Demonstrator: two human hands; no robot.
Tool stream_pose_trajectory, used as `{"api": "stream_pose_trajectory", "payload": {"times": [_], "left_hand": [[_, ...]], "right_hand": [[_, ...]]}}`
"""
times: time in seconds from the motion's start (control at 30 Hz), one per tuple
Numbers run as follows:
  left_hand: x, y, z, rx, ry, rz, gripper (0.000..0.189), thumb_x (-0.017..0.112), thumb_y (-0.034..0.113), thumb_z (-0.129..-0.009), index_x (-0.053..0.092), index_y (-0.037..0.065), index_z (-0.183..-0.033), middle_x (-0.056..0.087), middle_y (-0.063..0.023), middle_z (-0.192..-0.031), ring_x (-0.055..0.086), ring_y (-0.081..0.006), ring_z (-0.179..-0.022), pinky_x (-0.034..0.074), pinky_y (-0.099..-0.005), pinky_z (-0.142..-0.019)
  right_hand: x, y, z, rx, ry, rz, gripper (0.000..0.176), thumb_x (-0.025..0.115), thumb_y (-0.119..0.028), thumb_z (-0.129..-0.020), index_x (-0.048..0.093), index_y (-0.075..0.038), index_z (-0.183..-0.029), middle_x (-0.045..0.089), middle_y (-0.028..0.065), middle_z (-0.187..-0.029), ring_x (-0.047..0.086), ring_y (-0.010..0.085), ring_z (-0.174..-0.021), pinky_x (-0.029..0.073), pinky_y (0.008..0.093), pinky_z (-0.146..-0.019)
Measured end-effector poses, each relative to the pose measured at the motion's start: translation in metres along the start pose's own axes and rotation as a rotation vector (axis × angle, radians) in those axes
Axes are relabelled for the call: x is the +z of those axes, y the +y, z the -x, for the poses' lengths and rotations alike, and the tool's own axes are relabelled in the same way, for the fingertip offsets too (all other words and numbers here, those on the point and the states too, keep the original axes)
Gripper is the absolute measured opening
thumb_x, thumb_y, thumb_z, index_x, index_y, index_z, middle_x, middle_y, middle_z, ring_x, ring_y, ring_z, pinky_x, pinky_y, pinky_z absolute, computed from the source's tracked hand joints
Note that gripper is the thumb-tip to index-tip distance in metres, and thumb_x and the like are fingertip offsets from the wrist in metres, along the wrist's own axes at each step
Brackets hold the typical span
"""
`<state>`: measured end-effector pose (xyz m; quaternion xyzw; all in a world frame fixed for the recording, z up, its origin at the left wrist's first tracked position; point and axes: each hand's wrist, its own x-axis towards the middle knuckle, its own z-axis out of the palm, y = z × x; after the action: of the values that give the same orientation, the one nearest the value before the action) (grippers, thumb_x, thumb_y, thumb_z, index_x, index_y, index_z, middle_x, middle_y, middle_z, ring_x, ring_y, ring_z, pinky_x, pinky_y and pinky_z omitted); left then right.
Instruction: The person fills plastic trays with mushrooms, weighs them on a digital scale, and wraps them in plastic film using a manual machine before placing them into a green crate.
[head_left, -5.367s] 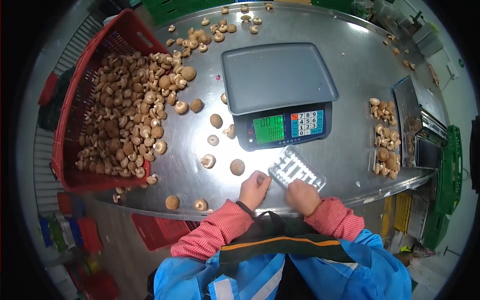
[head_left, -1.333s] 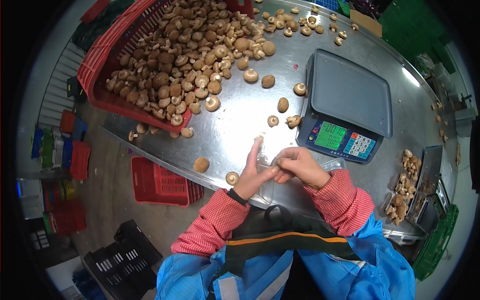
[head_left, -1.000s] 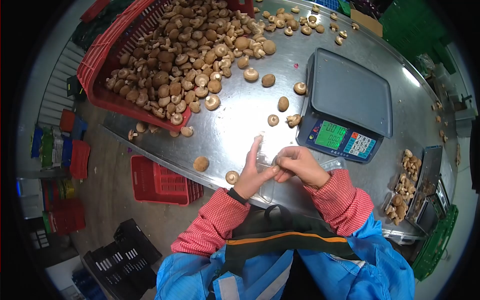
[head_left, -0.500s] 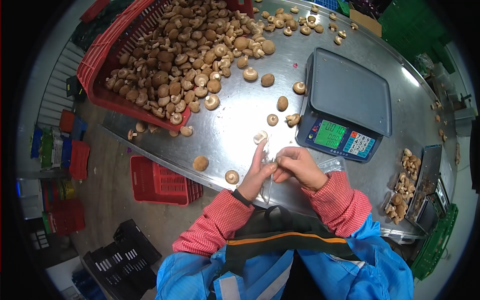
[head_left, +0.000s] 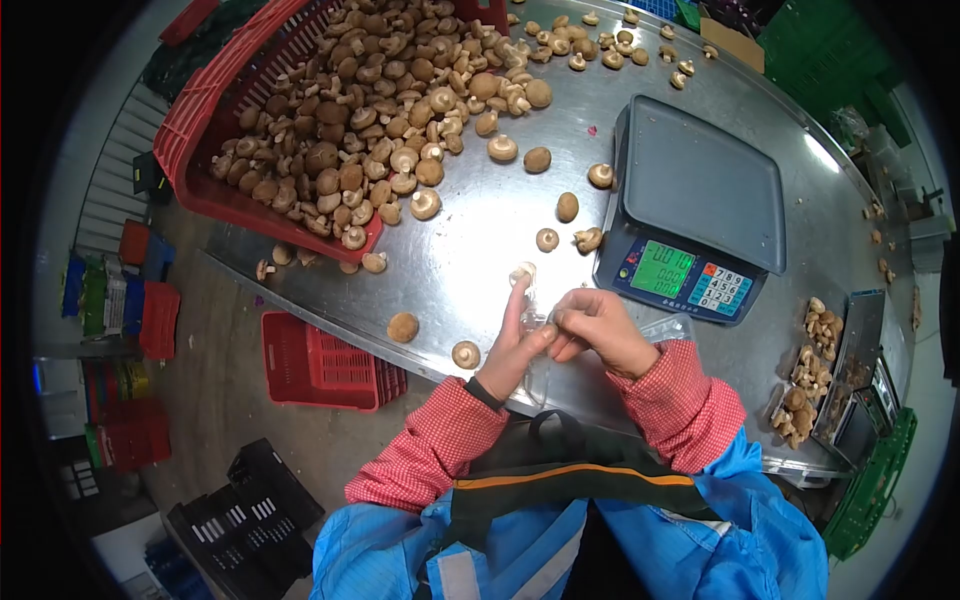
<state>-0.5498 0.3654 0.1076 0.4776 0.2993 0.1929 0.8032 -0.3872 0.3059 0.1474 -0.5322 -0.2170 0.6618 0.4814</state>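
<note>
Thin clear plastic [head_left: 538,380], probably a container seen edge-on, is between my hands at the table's front edge. My left hand [head_left: 512,352] grips its side, thumb toward the right hand and index finger stretched forward near a mushroom [head_left: 522,272]. My right hand [head_left: 606,334] pinches the plastic with thumb and fingertips. Glare hides its exact shape. Another clear plastic container [head_left: 672,329] lies partly behind my right wrist. Loose brown mushrooms lie ahead, among them one [head_left: 547,240] and a tilted one [head_left: 588,239].
A red crate [head_left: 190,150] heaped with mushrooms tips onto the metal table [head_left: 460,235]. A digital scale [head_left: 700,190] stands ahead to the right. Packed mushrooms [head_left: 793,416] sit at the far right. Red baskets [head_left: 330,375] and black crates [head_left: 240,525] are on the floor at left.
The clear plastic between my hands has turned slightly, and its lower end shows a little further right. Both hands keep nearly the same place and grip.
</note>
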Motion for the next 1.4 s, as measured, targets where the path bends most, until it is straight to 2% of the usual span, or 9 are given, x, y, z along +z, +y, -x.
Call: {"api": "stream_pose_trajectory", "payload": {"times": [0.17, 0.27, 0.37, 0.47, 0.57, 0.97, 1.17, 1.27, 1.4], "left_hand": [[-0.006, -0.009, -0.004, 0.022, -0.008, 0.011, 0.091, 0.06, 0.033, -0.086, 0.002, 0.005, -0.15, 0.016, -0.0228, -0.149, 0.017, -0.0307, -0.14, 0.019, -0.0397, -0.113], [-0.007, -0.012, -0.006, 0.027, 0.004, -0.097, 0.087, 0.057, 0.038, -0.084, 0.005, 0.019, -0.152, 0.018, -0.0275, -0.144, 0.037, -0.0315, -0.126, 0.031, -0.0424, -0.105], [-0.006, -0.012, -0.006, 0.019, 0.006, -0.041, 0.087, 0.059, 0.029, -0.088, 0.003, 0.004, -0.15, 0.018, -0.0196, -0.149, 0.02, -0.0277, -0.139, 0.021, -0.0378, -0.112], [0.002, -0.002, -0.002, 0.006, -0.007, 0.014, 0.085, 0.057, 0.028, -0.089, 0.003, 0.006, -0.151, 0.02, -0.0196, -0.147, 0.026, -0.0265, -0.135, 0.025, -0.0367, -0.11], [0.005, -0.003, -0.002, 0.016, -0.011, -0.038, 0.083, 0.053, 0.038, -0.088, 0.006, 0.015, -0.152, 0.02, -0.023, -0.145, 0.027, -0.0309, -0.134, 0.022, -0.0424, -0.111], [0.014, -0.011, -0.004, -0.02, -0.027, 0.038, 0.08, 0.052, 0.038, -0.09, 0.006, 0.017, -0.152, 0.021, -0.0226, -0.145, 0.02, -0.0297, -0.138, 0.021, -0.0417, -0.111], [0.02, -0.009, -0.003, 0.02, 0.004, 0.02, 0.082, 0.055, 0.04, -0.089, 0.007, 0.017, -0.152, 0.019, -0.025, -0.145, 0.017, -0.0325, -0.138, 0.019, -0.0438, -0.111], [0.017, -0.014, -0.006, 0.058, 0.02, 0.054, 0.084, 0.059, 0.023, -0.091, 0.002, 0.006, -0.15, 0.026, -0.0186, -0.144, 0.031, -0.0247, -0.133, 0.027, -0.036, -0.109], [0.012, -0.019, -0.006, 0.079, -0.019, -0.021, 0.092, 0.065, 0.029, -0.087, 0.002, 0.007, -0.15, 0.022, -0.0211, -0.145, 0.022, -0.0289, -0.137, 0.022, -0.0394, -0.112]], "right_hand": [[0.0, 0.002, -0.002, 0.003, 0.013, -0.03, 0.015, 0.054, -0.011, -0.091, 0.059, 0.003, -0.09, 0.064, 0.0114, -0.078, 0.066, 0.0178, -0.063, 0.056, 0.0236, -0.055], [0.001, -0.001, -0.001, 0.002, 0.012, 0.0, 0.015, 0.054, -0.011, -0.091, 0.059, 0.003, -0.091, 0.064, 0.0114, -0.079, 0.066, 0.0175, -0.063, 0.056, 0.0239, -0.056], [0.0, -0.001, -0.002, -0.006, 0.009, 0.012, 0.014, 0.054, -0.01, -0.09, 0.059, 0.003, -0.091, 0.064, 0.0116, -0.079, 0.066, 0.0174, -0.064, 0.056, 0.0237, -0.056], [-0.001, 0.001, -0.001, -0.012, 0.006, 0.006, 0.014, 0.054, -0.01, -0.09, 0.059, 0.003, -0.091, 0.064, 0.0114, -0.08, 0.066, 0.0172, -0.064, 0.056, 0.0235, -0.056], [-0.001, 0.0, 0.001, -0.02, 0.014, -0.017, 0.015, 0.056, -0.011, -0.088, 0.061, 0.004, -0.088, 0.064, 0.0105, -0.078, 0.066, 0.0172, -0.065, 0.056, 0.0245, -0.058], [-0.004, 0.001, 0.007, -0.013, 0.057, -0.026, 0.013, 0.055, -0.007, -0.085, 0.06, 0.004, -0.085, 0.064, 0.0113, -0.075, 0.066, 0.0171, -0.063, 0.056, 0.0247, -0.057], [-0.006, -0.002, 0.012, -0.015, 0.056, 0.026, 0.013, 0.055, -0.006, -0.085, 0.059, 0.006, -0.085, 0.064, 0.0126, -0.075, 0.067, 0.0178, -0.065, 0.055, 0.0252, -0.057], [-0.007, -0.004, 0.014, -0.008, 0.033, 0.038, 0.013, 0.054, -0.005, -0.085, 0.059, 0.006, -0.086, 0.065, 0.0135, -0.076, 0.067, 0.0183, -0.066, 0.056, 0.0254, -0.057], [-0.009, -0.004, 0.017, -0.035, 0.007, 0.054, 0.013, 0.05, -0.005, -0.086, 0.058, 0.005, -0.088, 0.065, 0.0141, -0.078, 0.067, 0.0187, -0.065, 0.056, 0.0259, -0.058]]}}
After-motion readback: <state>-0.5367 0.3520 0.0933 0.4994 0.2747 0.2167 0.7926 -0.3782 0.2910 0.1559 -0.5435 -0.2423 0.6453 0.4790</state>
